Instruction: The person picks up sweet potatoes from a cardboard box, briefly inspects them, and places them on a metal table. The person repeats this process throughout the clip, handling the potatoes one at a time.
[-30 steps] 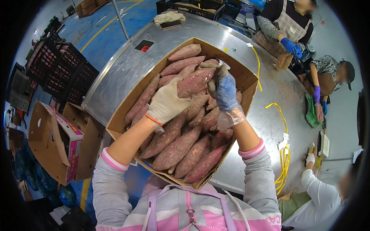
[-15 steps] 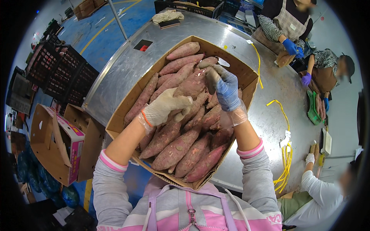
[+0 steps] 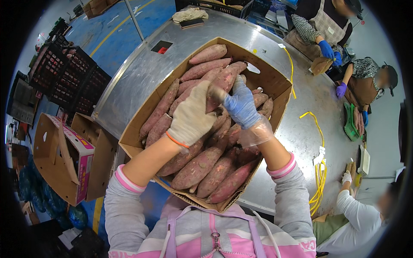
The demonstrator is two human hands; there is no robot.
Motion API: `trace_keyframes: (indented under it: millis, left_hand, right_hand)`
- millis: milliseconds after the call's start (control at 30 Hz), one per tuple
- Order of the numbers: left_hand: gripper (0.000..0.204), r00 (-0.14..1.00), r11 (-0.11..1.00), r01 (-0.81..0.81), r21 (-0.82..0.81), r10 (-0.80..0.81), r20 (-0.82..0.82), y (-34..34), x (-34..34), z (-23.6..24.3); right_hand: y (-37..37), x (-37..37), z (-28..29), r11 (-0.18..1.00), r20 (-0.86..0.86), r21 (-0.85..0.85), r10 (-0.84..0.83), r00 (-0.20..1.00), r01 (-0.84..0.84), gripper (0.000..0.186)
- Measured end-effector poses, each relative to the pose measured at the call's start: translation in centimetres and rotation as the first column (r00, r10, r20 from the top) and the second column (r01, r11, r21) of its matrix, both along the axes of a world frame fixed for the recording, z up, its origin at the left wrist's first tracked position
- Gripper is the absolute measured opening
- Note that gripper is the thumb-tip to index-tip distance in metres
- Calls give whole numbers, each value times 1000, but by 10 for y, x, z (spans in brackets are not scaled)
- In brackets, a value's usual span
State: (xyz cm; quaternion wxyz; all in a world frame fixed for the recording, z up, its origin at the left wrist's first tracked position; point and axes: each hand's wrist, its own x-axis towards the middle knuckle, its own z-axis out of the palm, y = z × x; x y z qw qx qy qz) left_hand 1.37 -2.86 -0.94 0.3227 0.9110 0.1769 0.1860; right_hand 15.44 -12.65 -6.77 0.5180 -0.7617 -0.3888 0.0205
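Gripping sweet potato, left hand beside right hand

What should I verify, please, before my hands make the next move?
1. Left hand wears a glove: ok.
2. Right hand wears a glove: ok.
3. Sweet potato between the hands is firmly gripped: cannot tell, motion blur.
4. Cardboard box is open on top: ok.
5. Box base is fully on the metal table: cannot tell, base hidden.
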Motion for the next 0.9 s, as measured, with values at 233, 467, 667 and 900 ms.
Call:
trace_keyframes:
  millis: [233,467,667,900]
  left_hand:
    - [69,982,930,131,344,-170,84,0,-1,-17]
    - [50,939,657,335,-676,-288,186,8,-1,-12]
    - [40,930,121,194,-974,-338,143,15,-7,-5]
    - [41,947,50,317,-947,-65,313,32,4,-19]
  right_hand:
    - [-2,24,11,992,-376,-49,-124,918,113,43]
    - [-5,17,22,950,-129,302,-41,991,79,44]
    - [-16,28,37,974,596,199,-206,776,106,26]
    - [-10,28,24,957,204,271,-162,966,103,42]
